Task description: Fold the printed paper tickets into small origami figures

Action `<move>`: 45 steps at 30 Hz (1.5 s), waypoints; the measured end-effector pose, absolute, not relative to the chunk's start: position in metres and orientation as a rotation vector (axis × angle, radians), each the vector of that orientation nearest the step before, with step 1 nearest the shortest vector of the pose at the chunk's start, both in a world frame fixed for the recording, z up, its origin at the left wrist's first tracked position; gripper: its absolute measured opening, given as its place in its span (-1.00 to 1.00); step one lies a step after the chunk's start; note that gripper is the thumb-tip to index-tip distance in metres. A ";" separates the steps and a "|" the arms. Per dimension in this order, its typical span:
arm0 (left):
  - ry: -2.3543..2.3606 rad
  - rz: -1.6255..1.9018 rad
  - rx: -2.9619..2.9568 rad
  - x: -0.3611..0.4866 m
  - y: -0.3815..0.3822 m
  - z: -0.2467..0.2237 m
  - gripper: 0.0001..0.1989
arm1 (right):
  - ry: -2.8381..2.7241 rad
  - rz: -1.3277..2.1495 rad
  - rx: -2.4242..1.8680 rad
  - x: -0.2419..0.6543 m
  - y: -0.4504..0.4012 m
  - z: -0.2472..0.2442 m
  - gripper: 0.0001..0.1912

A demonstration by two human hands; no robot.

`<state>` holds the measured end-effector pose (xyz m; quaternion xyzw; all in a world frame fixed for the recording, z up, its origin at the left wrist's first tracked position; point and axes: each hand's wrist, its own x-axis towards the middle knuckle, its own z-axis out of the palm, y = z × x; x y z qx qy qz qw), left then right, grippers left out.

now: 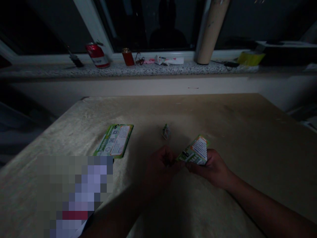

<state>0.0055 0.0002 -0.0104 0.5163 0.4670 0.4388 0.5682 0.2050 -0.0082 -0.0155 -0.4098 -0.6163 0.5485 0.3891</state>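
Note:
Over the table, my right hand [219, 167] grips a green printed packet or card [198, 150] that looks folded or bent to a slanted shape. Its white text panel faces up. At the lower left corner of that piece, the fingers of my left hand [160, 165] are pinched together, in deep shadow. Just beyond my left hand lies a small crumpled green-and-white scrap [165, 131]; its kind is hard to make out. A flat green printed card [115, 140] with white panels and square codes rests to the left.
A pixelated, blurred-out shape [86, 191] covers the table's left front. Along the granite windowsill [148, 71] stand a red can [97, 56], a small red jar [128, 57], a cardboard tube [211, 33] and a yellow item [251, 59]. The table [235, 115] meets the wall below.

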 end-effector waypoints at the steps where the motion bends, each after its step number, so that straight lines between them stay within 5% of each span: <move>1: 1.118 1.025 1.222 0.006 0.000 -0.009 -0.61 | -1.566 1.405 -1.038 0.205 -0.008 -0.016 -0.74; 15: 0.991 0.933 1.245 0.003 0.003 -0.018 -0.68 | -1.489 1.356 -1.136 0.208 -0.004 -0.015 -0.68; 26: 0.997 0.852 1.374 0.006 -0.005 -0.011 -0.76 | -1.944 1.469 -1.165 0.201 -0.015 -0.012 -0.53; 34: 0.983 0.849 1.062 0.002 0.002 -0.012 -0.65 | -1.676 1.368 -1.105 0.204 -0.009 -0.010 -0.70; 45: 1.165 0.768 1.293 0.006 0.000 -0.012 -0.73 | -1.535 1.367 -1.172 0.203 -0.007 -0.014 -0.72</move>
